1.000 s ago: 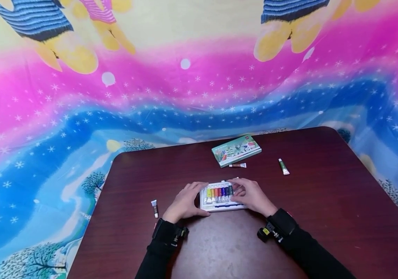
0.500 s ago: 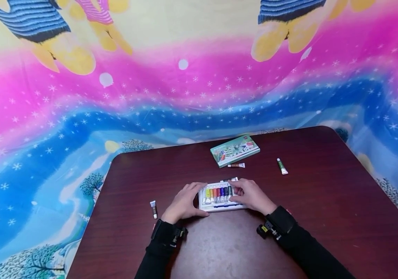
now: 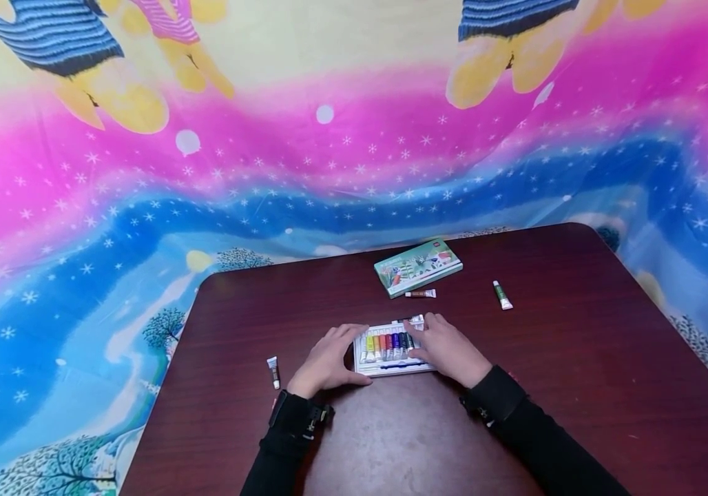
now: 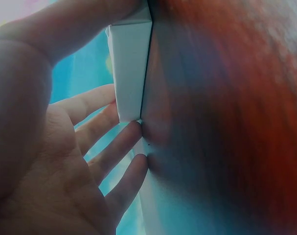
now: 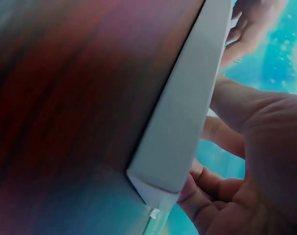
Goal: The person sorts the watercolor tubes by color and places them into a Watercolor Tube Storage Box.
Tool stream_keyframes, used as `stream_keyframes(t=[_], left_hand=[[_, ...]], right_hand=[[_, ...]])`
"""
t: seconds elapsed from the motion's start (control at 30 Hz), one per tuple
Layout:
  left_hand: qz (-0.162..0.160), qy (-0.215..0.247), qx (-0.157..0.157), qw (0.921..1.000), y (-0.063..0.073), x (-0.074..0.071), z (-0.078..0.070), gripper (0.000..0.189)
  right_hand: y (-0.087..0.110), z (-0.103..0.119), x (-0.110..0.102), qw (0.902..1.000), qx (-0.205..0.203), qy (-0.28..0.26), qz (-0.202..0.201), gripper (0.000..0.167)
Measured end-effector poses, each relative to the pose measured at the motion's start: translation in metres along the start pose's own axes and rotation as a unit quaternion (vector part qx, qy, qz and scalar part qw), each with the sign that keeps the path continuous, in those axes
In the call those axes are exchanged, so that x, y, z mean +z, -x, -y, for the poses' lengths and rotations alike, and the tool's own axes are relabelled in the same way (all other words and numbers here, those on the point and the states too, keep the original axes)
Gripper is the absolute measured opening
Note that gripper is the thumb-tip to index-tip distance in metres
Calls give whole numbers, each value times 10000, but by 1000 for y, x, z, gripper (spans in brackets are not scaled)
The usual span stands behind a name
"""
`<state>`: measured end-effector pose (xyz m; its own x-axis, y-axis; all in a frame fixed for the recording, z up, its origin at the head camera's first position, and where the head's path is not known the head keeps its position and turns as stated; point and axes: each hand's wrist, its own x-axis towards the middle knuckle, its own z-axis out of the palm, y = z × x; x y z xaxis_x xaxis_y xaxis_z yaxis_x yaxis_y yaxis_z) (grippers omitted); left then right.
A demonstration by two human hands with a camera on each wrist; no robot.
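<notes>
A white tray (image 3: 394,373) holds a row of paint tubes (image 3: 385,346) in several colours, with a blue strip along its front. My left hand (image 3: 326,362) grips its left end, thumb at the front edge, fingers at the back corner. The left wrist view shows the tray's side (image 4: 131,68) between that thumb and the fingers. At the other end, the thumb and index finger of my right hand (image 3: 453,351) hold a dark paint tube at the right of the row, partly hidden by the fingers. The right wrist view shows its other fingers (image 5: 207,183) curled by the tray's corner.
A white-ended paint tube (image 3: 414,319) lies against the tray's back edge. Behind it are a brown tube (image 3: 421,294) and a green illustrated box (image 3: 419,267). A green tube (image 3: 503,295) lies right, a dark brown one (image 3: 274,373) left, on the dark table (image 3: 577,386).
My right hand has turned and flattened over the tray's right end, its fingers less visibly curled. The left hand keeps its grip. The view has shifted slightly.
</notes>
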<state>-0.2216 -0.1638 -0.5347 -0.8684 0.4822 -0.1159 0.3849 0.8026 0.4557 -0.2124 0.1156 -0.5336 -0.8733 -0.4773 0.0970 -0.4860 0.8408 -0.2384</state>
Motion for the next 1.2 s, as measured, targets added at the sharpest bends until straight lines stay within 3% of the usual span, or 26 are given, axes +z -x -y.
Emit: stream_keyframes(t=[0.13,0.3,0.43,0.53,0.6,0.67,0.8,0.9,0.97,1.2], left_hand=[[4,22,16,10000,0,1,1,101],[0,27,-13,10000,1,-1,1,101],[-26,8,-38,10000,1,-2,0,101],[-20,-21,-20,10000,1,-2,-1,102],[-11,-32,-10,10000,1,-1,-1,102],[-5,-43,-18,10000,0,0,-2,102],[-12,-66,-51,10000,0,1,-2,102],[-7,-68,-50,10000,-1,1,-2,102],[-8,-72,-42,10000,-1,0,-2,102],[-32,-42,12,10000,0,-1,-2,102]], right_hand=[[0,0,3,9995,-89,283,-75,62],[-1,0,0,9999,-59,107,32,63],[-4,-4,-5,9991,38,-293,303,65],[-6,-16,-12,9947,108,-950,385,65],[-6,-31,-18,9911,178,-1313,115,61],[-5,-52,-22,9881,340,-1434,-431,56],[5,-103,-28,9795,1033,-1015,-1402,47],[17,-131,-30,9745,1499,-927,-1386,42],[24,-141,-30,9740,1594,-1015,-1250,38],[29,-148,-29,9649,1670,-1451,-1417,15]])
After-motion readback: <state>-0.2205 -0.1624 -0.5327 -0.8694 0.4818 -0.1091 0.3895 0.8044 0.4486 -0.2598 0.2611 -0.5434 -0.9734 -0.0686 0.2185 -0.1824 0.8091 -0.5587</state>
